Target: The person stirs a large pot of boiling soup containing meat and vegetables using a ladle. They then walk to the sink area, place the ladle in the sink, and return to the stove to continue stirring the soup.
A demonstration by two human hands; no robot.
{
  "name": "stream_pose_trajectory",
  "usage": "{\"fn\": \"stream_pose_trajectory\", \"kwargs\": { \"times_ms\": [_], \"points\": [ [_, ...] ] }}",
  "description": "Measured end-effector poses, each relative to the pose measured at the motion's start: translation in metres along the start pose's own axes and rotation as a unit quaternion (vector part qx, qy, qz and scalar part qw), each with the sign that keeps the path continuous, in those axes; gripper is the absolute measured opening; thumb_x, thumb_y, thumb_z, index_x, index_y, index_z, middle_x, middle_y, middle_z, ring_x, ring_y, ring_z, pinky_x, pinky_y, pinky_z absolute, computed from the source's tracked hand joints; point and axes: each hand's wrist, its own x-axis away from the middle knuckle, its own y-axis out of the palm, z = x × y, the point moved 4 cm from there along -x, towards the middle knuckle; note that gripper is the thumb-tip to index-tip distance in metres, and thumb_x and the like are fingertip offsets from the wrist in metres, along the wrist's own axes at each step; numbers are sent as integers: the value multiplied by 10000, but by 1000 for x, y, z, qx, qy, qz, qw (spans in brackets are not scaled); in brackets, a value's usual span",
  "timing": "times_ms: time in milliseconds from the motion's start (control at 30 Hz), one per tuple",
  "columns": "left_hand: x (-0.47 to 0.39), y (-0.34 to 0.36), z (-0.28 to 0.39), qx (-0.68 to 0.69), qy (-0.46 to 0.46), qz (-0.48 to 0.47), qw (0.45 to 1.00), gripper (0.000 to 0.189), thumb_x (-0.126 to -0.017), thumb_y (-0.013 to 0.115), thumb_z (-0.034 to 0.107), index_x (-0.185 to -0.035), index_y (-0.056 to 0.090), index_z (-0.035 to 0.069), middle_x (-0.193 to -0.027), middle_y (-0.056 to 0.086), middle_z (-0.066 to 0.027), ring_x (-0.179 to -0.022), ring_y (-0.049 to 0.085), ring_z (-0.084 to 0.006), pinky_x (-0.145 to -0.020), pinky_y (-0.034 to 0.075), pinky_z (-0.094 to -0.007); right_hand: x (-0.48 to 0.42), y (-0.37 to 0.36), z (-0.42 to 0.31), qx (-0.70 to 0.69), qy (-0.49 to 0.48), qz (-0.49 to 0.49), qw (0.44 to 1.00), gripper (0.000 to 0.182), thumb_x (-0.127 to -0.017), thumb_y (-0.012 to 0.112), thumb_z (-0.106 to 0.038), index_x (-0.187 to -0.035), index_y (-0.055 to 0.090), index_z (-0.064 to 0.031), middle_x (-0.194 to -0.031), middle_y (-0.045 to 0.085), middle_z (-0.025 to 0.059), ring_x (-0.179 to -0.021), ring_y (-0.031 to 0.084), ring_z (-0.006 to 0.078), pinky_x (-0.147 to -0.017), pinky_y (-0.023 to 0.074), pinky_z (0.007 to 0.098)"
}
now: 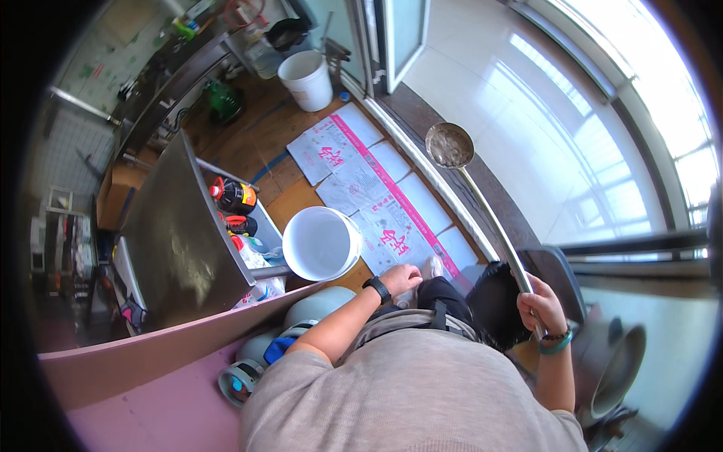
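My right hand [541,305], with a green bracelet and a beaded one at the wrist, grips the handle of a long metal ladle [450,146]. The ladle's bowl points away from me over the door threshold, with a greyish-brown, wet-looking content or surface in it. My left hand [400,281] hangs before my waist with its fingers loosely bent, a dark watch on the wrist, holding nothing that I can see. Left of it, a white plastic bucket [322,243] stands beside the metal table; no contents show in it. Flattened printed cardboard [361,169] lies on the floor ahead.
A steel-topped table [181,243] stands at left, with dark sauce bottles [238,195] on a shelf below. Another white bucket [305,81] is by the open glass door [408,39]. Grey gas cylinders [316,305] stand behind a pinkish panel [169,339]. A large pot [621,367] is at right.
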Motion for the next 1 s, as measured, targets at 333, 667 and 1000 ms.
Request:
{"fn": "stream_pose_trajectory", "kwargs": {
  "times_ms": [333, 667, 1000],
  "points": [
    [-31, -112, -85, 111, -101, 187, 971, 272, -825, 613, 282, -907, 641, 24, -792, 659, -143, -748, 644, -254, -687, 491, -357, -210, 52, -144, 107, 69, -82, 988, 533, -850, 514, -31, -1357, 353, -2, -604, 458, -2, -394, 410, 74, -349, 357, 226],
    [-27, -232, -108, 174, -216, 403, 872, 215, -850, 611, 197, -921, 658, 0, -814, 675, -130, -737, 646, -190, -697, 502, -307, -428, 168, -270, 228, 88, -220, 944, 432, -858, 502, -53, -1271, 401, 26, -632, 473, 12, -402, 436, 94, -346, 371, 229],
    [-58, -371, -215, 233, -219, 478, 818, 229, -839, 618, 247, -878, 649, 24, -823, 666, -144, -767, 648, -240, -684, 507, -335, -614, 330, -332, 263, 106, -255, 924, 320, -865, 489, -59, -1177, 450, 0, -632, 475, 20, -412, 434, 94, -349, 363, 226]
  ]
}}
